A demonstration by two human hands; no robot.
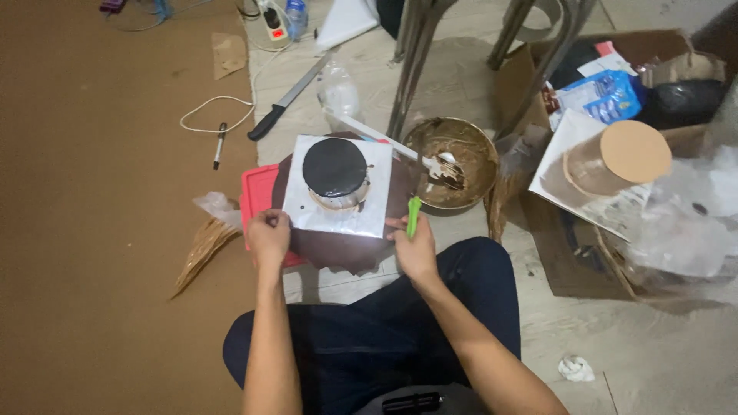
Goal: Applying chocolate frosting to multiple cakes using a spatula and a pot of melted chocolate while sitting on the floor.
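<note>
Seated on the floor, a person steadies a silver foil board point(338, 207) bearing a small round chocolate-coated cake point(335, 170), left hand point(268, 235) clenched on its corner, right hand point(413, 244) grasping a green-handled tool point(413, 214); smoothing the coating seemingly comes next.

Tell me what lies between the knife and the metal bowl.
In the head view, a clear plastic bottle lies on the floor between the knife and the bowl; a metal stool leg also comes down there.
</note>
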